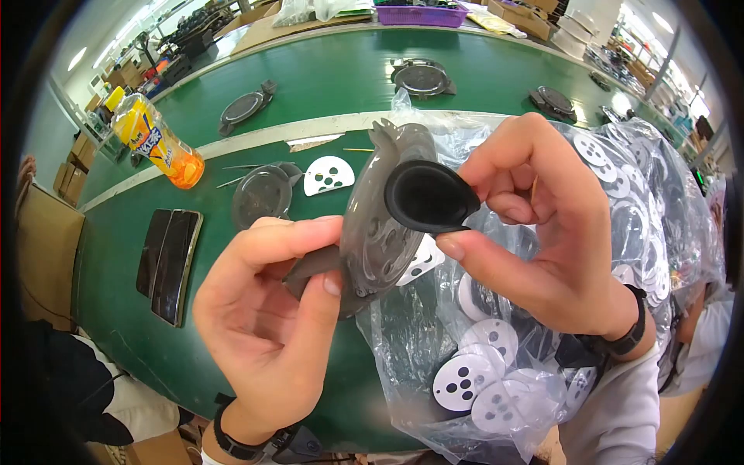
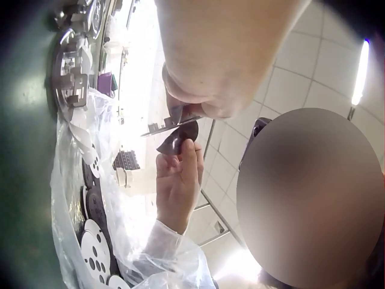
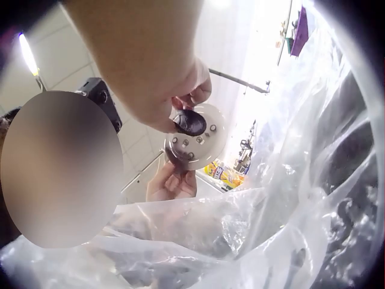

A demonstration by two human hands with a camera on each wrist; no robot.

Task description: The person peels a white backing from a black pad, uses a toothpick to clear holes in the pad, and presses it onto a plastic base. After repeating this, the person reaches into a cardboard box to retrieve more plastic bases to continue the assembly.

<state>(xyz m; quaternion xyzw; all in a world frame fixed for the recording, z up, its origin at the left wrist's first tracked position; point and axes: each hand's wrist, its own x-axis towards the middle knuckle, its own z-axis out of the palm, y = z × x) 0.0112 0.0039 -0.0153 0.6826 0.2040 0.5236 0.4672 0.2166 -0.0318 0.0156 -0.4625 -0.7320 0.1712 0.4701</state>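
My left hand (image 1: 267, 318) pinches the tab of a translucent grey round plastic cover (image 1: 364, 209) between thumb and fingers and holds it up, tilted nearly on edge. Pinched at its edge by my right hand (image 1: 554, 232) is a thin black round pad (image 1: 426, 198), which overlaps the cover in the head view. That pad (image 2: 179, 139) looks bent in the left wrist view. From the right wrist view, the cover (image 3: 210, 144) shows several small round posts, with the pad in front. Below the two hands, a white disc with holes (image 1: 422, 262) is partly hidden behind the cover.
A clear plastic bag (image 1: 403, 372) of white perforated discs covers the right of the green table (image 1: 116, 256). Left are a phone (image 1: 177, 267) and an orange drink bottle (image 1: 159, 143). Another grey cover (image 1: 262, 195) lies beside a white piece (image 1: 328, 176). More covers (image 1: 422, 77) sit farther back.
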